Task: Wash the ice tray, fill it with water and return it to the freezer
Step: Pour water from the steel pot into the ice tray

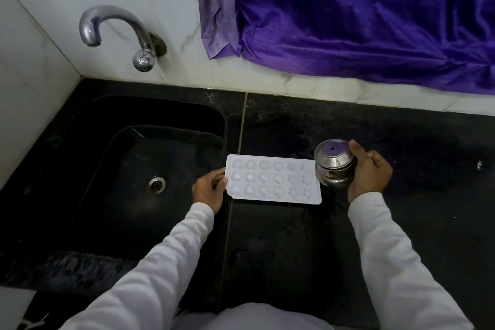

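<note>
A white ice tray [272, 181] with heart-shaped cells lies flat on the black counter, just right of the sink. My left hand [209, 190] grips the tray's left edge with thumb on top. My right hand [368, 169] is wrapped round a small steel pot [333, 162], which is tipped toward the tray's right end, its mouth facing me. I cannot tell whether water is coming out of the pot or standing in the cells.
A black sink [80, 169] with a metal drain [156, 185] fills the left side, under a chrome tap [117, 32] on the white tiled wall. A purple curtain [361, 16] hangs at the back right. The black counter [428, 155] stretches right, wet in patches.
</note>
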